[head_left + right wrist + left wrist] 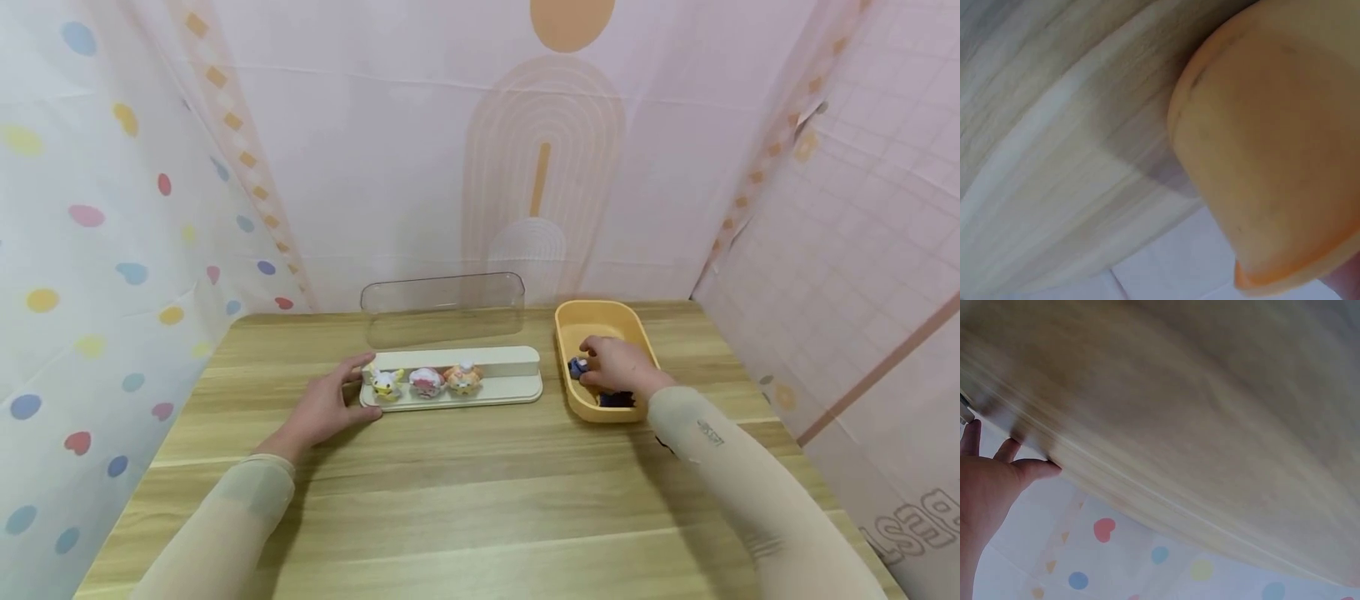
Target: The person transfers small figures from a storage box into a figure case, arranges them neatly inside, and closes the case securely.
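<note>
In the head view my left hand (324, 408) holds the left end of a cream display stand (510, 388), fingers behind and thumb at the front edge. Three small figurines stand on it: a yellow one with white ears (386, 384), a white-and-pink one (426, 382) and an orange one (463, 380). My right hand (618, 365) reaches into a yellow tray (592, 312) and pinches a small blue figurine (577, 367). Below that hand lies another dark blue item (617, 400), partly covered. The right wrist view shows mainly the tray's outer wall (1272, 144).
Behind the stand a clear plastic cover (442, 310) stands on the wooden table (450, 500). Printed curtains (360, 167) hang along the table's back and both sides. The tray sits right of the stand, with a narrow gap between them.
</note>
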`<state>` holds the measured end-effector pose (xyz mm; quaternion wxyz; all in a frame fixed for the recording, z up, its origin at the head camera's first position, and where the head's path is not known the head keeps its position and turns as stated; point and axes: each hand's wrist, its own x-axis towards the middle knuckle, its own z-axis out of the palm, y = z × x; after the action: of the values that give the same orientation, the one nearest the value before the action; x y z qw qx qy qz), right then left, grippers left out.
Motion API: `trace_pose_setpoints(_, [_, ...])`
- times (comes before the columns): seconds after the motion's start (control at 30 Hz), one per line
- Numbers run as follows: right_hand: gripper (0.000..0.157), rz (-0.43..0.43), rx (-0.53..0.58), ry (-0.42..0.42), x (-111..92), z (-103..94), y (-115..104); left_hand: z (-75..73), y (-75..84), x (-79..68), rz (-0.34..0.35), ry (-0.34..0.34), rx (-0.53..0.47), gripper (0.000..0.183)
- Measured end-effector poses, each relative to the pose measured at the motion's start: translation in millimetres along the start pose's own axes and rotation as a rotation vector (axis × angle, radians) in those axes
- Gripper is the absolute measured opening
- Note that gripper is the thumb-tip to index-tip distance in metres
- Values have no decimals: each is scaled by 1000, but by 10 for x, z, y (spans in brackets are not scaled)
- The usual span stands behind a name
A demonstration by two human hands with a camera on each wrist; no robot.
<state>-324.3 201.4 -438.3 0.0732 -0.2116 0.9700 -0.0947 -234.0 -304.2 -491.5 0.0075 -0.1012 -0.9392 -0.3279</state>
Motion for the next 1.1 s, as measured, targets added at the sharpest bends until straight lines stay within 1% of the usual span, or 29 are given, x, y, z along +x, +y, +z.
trace_pose_setpoints(0.07, [58, 17, 20, -3, 7, 13, 1, -3, 3, 4, -2, -5, -1, 98])
trace_pose_setpoints(0.13, [57, 22, 34, -4, 16, 25, -11, -8, 0, 9, 0, -7, -1, 98])
trace_pose_setpoints(0.33, [36, 39, 64, 19, 34, 61, -35, -12, -15, 23, 6, -4, 12, 99])
trace_pose_setpoints(0.43, [29, 53, 82, 36, 36, 74, -18, -6, -18, 28, 1, -6, 15, 99])
trace_pose_setpoints(0.53, [24, 51, 82, 74, 34, 75, 6, -4, -29, 28, -3, -12, 20, 99])
trace_pose_setpoints(0.63, [19, 17, 44, 141, 34, 68, 31, -3, -35, 25, -8, -14, 18, 99])
trace_pose_setpoints(0.7, [21, 4, 26, 180, 34, 60, 36, -3, -35, 24, -6, -11, 14, 99])
trace_pose_setpoints(0.77, [30, -12, 11, 202, 36, 52, 40, 0, -32, 22, 0, -4, 12, 99])
trace_pose_setpoints(0.8, [35, -11, 17, 204, 35, 47, 37, 2, -39, 22, 4, -1, 13, 99])
trace_pose_setpoints(0.87, [40, 9, 69, 196, 35, 41, 32, 7, -38, 20, 8, 3, 13, 98])
trace_pose_setpoints(1.0, [35, 46, 132, 191, 37, 34, 21, 11, -29, 9, 2, 2, 8, 98])
trace_pose_setpoints(1.1, [33, 47, 150, 176, 35, 29, 15, 5, -17, 3, 0, 1, 1, 98])
